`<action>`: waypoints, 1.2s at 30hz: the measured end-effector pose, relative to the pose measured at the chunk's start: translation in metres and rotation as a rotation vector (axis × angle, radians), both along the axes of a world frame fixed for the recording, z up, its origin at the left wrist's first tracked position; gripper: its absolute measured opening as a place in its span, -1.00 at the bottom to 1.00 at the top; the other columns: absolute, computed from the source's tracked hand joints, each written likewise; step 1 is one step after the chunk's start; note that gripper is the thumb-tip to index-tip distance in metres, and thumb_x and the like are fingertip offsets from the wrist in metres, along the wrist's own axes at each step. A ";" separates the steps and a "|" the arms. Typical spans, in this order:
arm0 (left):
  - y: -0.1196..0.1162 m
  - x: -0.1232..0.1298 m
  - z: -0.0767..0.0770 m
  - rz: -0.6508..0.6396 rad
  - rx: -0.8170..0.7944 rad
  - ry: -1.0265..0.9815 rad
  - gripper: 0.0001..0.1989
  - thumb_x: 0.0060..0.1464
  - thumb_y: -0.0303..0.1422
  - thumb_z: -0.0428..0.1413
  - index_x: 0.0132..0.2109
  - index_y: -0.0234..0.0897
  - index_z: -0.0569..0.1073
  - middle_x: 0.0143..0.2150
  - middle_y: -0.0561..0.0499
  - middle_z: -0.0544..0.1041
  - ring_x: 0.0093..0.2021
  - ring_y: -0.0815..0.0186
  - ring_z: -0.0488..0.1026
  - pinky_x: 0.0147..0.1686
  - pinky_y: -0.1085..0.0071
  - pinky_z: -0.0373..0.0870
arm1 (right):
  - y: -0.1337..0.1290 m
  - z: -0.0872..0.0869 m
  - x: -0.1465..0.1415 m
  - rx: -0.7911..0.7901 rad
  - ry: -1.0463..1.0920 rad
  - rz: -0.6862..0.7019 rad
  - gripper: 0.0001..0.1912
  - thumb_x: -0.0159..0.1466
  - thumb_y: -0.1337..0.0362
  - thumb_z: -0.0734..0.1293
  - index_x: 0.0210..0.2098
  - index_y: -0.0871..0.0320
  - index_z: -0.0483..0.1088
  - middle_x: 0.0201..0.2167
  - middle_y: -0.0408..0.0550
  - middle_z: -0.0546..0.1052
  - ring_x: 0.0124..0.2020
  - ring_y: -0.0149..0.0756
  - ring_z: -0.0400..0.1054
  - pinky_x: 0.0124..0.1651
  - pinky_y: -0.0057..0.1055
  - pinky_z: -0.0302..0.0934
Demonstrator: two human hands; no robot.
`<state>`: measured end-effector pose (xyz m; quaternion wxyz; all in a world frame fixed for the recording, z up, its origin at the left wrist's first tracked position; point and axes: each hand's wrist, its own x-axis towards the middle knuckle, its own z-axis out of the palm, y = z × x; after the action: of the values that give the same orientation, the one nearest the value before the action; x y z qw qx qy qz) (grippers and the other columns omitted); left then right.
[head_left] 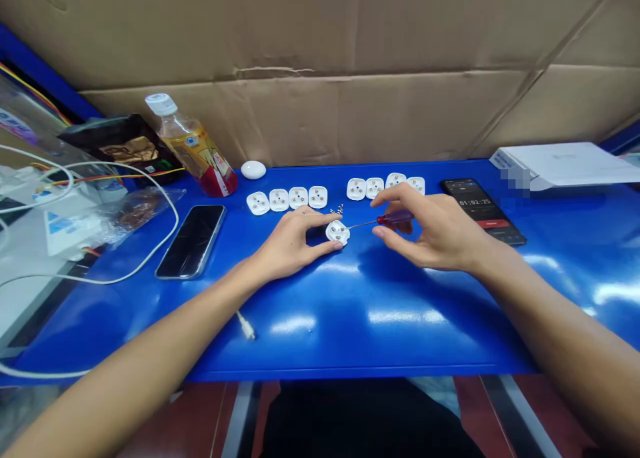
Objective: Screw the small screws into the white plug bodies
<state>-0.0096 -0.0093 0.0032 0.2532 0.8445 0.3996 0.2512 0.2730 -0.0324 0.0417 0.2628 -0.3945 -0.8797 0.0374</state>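
A white plug body (337, 232) sits on the blue bench (350, 328), pinched at its edges by the curved fingers of the left hand (295, 241), while the right hand (430, 228) grips a red-handled screwdriver (395, 218) between thumb and fingers, its thin shaft reaching to the plug's edge. A small pile of screws (337, 209) lies just behind, between two rows of matching plug bodies (287, 198) (385, 187), with a smartphone showing a timer (483, 211) to the right.

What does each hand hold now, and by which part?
The left hand pinches a round white plastic plug body at its rim. The right hand holds a red-handled metal-shafted screwdriver by its handle.
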 end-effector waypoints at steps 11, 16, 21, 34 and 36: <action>0.001 0.000 -0.001 0.007 0.000 0.002 -0.46 0.28 -0.08 0.32 0.31 -0.18 0.61 0.10 -0.15 0.70 0.04 0.02 0.59 0.11 0.11 0.49 | 0.002 0.000 0.002 -0.006 -0.007 0.034 -0.87 0.45 0.20 0.35 -0.04 0.05 0.40 -0.23 -0.04 0.68 -0.31 -0.16 0.59 -0.27 -0.30 0.34; 0.001 0.000 -0.001 -0.003 -0.003 0.002 -0.46 0.29 -0.06 0.32 0.31 -0.14 0.61 0.12 -0.13 0.70 0.05 0.02 0.59 0.14 0.09 0.49 | 0.001 -0.002 0.001 -0.001 0.019 0.023 -0.83 0.43 0.20 0.38 -0.01 0.04 0.40 -0.25 -0.05 0.68 -0.32 -0.13 0.61 -0.27 -0.28 0.37; 0.001 0.000 -0.001 -0.015 0.012 0.010 -0.44 0.29 -0.07 0.32 0.32 -0.24 0.60 0.12 -0.17 0.69 0.06 0.02 0.59 0.16 0.11 0.47 | 0.002 -0.003 0.000 0.006 0.027 -0.020 -0.87 0.44 0.20 0.35 -0.05 0.05 0.40 -0.30 -0.06 0.67 -0.37 -0.14 0.60 -0.29 -0.27 0.38; 0.001 -0.001 -0.001 -0.008 0.000 -0.010 -0.47 0.27 -0.10 0.35 0.30 -0.16 0.61 0.11 -0.13 0.70 0.07 0.01 0.60 0.19 0.09 0.48 | 0.004 0.001 0.003 -0.008 -0.056 0.095 -0.89 0.47 0.23 0.32 -0.05 0.08 0.43 -0.19 0.00 0.68 -0.27 -0.14 0.59 -0.21 -0.27 0.35; 0.001 -0.001 -0.001 -0.009 -0.001 -0.011 -0.48 0.27 -0.11 0.34 0.31 -0.16 0.61 0.11 -0.14 0.70 0.07 0.01 0.60 0.18 0.09 0.48 | 0.003 0.001 0.003 -0.008 -0.075 0.097 -0.90 0.48 0.22 0.32 -0.05 0.07 0.43 -0.25 -0.04 0.68 -0.31 -0.15 0.59 -0.26 -0.29 0.33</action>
<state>-0.0102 -0.0085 0.0023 0.2570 0.8446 0.3948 0.2544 0.2756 -0.0291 0.0428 0.2257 -0.3535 -0.9070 0.0389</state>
